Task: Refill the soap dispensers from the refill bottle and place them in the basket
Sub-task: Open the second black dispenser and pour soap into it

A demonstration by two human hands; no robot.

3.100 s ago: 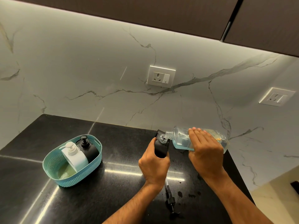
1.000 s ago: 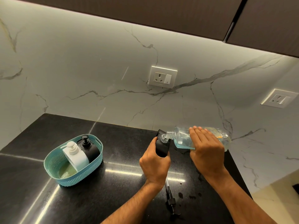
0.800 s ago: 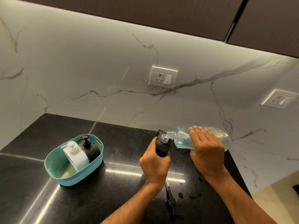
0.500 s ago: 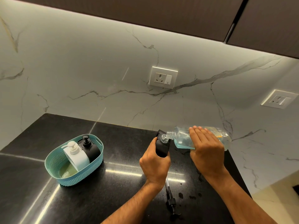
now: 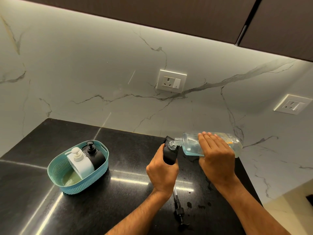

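Altogether three soap dispensers show. Two stand far to the left of both hands, inside one teal basket [image 5: 55, 168] on the black counter [image 5: 118, 150]: one white dispenser [image 5: 81, 164] in front, one black dispenser in the basket [image 5: 95, 157] touching it from behind. Their lower parts are hidden by the basket wall, and a pale greenish patch on the basket floor is hard to make out.

Next comes the left hand [image 5: 161, 172], its fingers and thumb curled round the third dispenser, an open black dispenser [image 5: 170, 154] with no pump; the hand covers its lower half. Just behind that wrist, one loose black pump [image 5: 179, 212] lies flat on the counter, its tube partly hidden by the forearm.

At the dispenser's open mouth sits the neck of one clear refill bottle [image 5: 189, 145], tipped on its side with pale blue liquid pooled along its low edge. The right hand [image 5: 216, 158] grips it from above, fingers laid over the top and bending round its far side; the thumb is out of sight. Label print beyond the fingertips is too blurred to read. Small wet spots dot the counter near the right wrist.

Two wall sockets [image 5: 171, 81] sit on the marble wall.
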